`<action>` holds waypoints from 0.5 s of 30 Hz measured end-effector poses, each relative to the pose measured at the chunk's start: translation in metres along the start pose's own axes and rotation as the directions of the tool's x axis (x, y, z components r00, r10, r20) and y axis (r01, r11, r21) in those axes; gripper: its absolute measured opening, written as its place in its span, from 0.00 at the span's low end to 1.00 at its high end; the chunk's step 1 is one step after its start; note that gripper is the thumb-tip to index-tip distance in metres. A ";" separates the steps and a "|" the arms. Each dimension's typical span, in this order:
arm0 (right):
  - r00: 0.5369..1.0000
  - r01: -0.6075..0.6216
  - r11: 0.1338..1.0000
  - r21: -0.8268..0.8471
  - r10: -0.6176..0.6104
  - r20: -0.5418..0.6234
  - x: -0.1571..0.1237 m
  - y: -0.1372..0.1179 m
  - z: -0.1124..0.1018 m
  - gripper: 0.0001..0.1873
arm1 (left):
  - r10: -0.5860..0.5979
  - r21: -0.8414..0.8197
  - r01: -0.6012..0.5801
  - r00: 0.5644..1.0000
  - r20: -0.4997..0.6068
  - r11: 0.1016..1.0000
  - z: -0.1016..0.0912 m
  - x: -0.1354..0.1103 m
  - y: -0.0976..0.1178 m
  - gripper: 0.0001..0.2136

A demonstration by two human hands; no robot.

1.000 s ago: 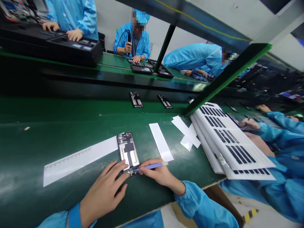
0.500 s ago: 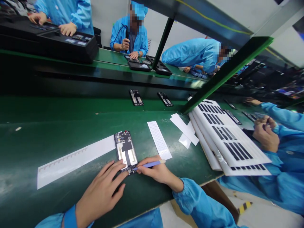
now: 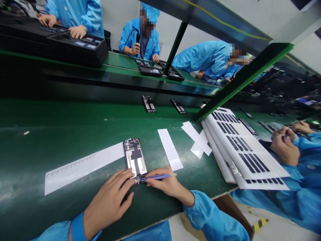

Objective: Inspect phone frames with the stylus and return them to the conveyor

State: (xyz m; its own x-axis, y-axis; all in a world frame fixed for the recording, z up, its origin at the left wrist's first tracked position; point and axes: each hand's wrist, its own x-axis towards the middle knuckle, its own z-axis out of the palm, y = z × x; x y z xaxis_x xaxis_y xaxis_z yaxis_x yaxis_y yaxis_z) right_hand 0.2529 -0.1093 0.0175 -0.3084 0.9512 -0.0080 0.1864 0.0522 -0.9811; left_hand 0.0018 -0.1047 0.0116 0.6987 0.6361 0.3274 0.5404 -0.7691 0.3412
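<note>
An opened smartphone [image 3: 136, 157] lies on the green bench, its inner boards and silvery middle facing up. My left hand [image 3: 110, 197] rests beside its lower left edge, fingers stretched out, the fingertips touching the phone's lower part. In my right hand [image 3: 168, 184] is a pair of purple tweezers [image 3: 160, 176] with a pale end, pinched between thumb and fingers. Their tip meets the small board at the phone's bottom; the exact contact point is too small to make out. A long white label strip [image 3: 85, 167] runs out to the left from under the phone's upper left edge.
Right of the phone lie a sticker sheet [image 3: 170, 149] and white paper strips [image 3: 197, 137]. Stacked sheets with black pads [image 3: 245, 150] lie below a green post [image 3: 240, 83]. Two opened phones [image 3: 149, 103] are farther back. A co-worker's hands [image 3: 286, 145] are at right.
The view has shifted slightly, so things sit a little farther right. The tweezers lie flatter at the phone's bottom edge. Across the bench, a co-worker's hand has lifted from a tray.
</note>
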 end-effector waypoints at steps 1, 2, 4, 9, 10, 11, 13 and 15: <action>1.000 0.014 1.000 -0.020 -0.013 0.004 0.001 0.000 0.000 0.11 | -0.006 -0.008 0.006 1.000 0.002 1.000 0.000 0.000 0.000 0.17; 1.000 0.027 0.999 -0.038 -0.027 0.005 0.001 0.000 0.000 0.10 | -0.008 -0.013 0.008 1.000 0.005 1.000 0.000 0.000 0.000 0.17; 0.999 0.050 0.996 -0.073 -0.050 0.006 0.002 -0.001 -0.001 0.10 | -0.002 -0.015 0.003 1.000 0.018 1.000 -0.001 0.001 0.001 0.18; 0.996 0.084 0.984 -0.155 -0.081 0.024 0.004 -0.007 -0.001 0.11 | -0.002 -0.016 0.002 1.000 0.016 1.000 -0.004 0.004 0.003 0.17; 0.996 0.084 0.983 -0.162 -0.080 0.031 0.004 -0.009 -0.001 0.11 | -0.002 -0.015 0.002 1.000 0.016 1.000 -0.005 0.004 0.003 0.16; 0.996 0.083 0.983 -0.165 -0.077 0.038 0.004 -0.010 -0.002 0.11 | -0.001 -0.012 0.001 1.000 0.020 1.000 -0.005 0.004 0.003 0.16; 0.996 0.077 0.984 -0.162 -0.069 0.053 0.005 -0.013 -0.002 0.11 | -0.002 -0.002 0.002 1.000 0.032 1.000 -0.004 0.004 0.003 0.17; 0.996 0.070 0.985 -0.159 -0.060 0.065 0.006 -0.015 -0.003 0.11 | -0.008 0.010 0.007 0.999 0.041 1.000 -0.004 0.003 0.002 0.18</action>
State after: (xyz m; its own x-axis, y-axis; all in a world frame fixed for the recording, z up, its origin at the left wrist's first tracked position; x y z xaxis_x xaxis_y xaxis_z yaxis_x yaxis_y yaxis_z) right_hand 0.2507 -0.1036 0.0331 -0.3789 0.9246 0.0386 0.3099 0.1661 -0.9361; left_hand 0.0037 -0.1041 0.0168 0.7129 0.6392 0.2886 0.5505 -0.7650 0.3344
